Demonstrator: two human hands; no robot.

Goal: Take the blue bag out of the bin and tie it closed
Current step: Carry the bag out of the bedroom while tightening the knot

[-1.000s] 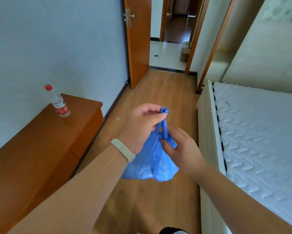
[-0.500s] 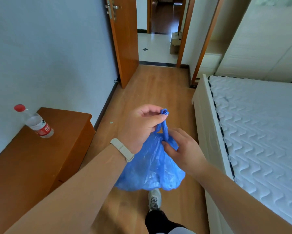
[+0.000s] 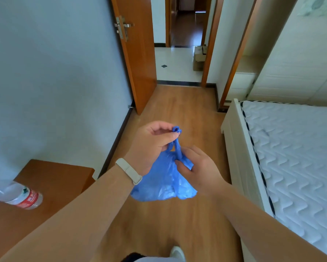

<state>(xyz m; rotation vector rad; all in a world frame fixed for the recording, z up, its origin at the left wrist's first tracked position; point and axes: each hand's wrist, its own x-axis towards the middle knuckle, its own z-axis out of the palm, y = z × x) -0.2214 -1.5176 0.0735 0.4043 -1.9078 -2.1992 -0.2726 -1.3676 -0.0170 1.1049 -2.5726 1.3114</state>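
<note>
In the head view the blue bag (image 3: 163, 181) hangs in mid-air over the wooden floor (image 3: 187, 118), already out of any bin; no bin shows here. The left hand (image 3: 151, 146) is closed on the twisted top of the bag, thumb and forefinger pinching the little blue tip that pokes out above the knuckles. The right hand (image 3: 198, 167) sits just below and beside it, fingers closed around the bag's neck where the plastic gathers into a thin rope. The two hands are close together, joined by that short twisted stretch.

The step in hand looks like forming the knot. To do it well, the left pinch should keep the twisted end taut while the right hand holds the neck low, so a loop can be made above the bulge and the tip passed through. Thin plastic slips and untwists easily, so the tension should not be let go before the knot bites. Whether a loop is already formed cannot be told.

A water bottle (image 3: 17, 195) stands on the desk (image 3: 60, 178) to the left, and a mattress (image 3: 294, 154) lies to the right, both well apart from the bag.
</note>
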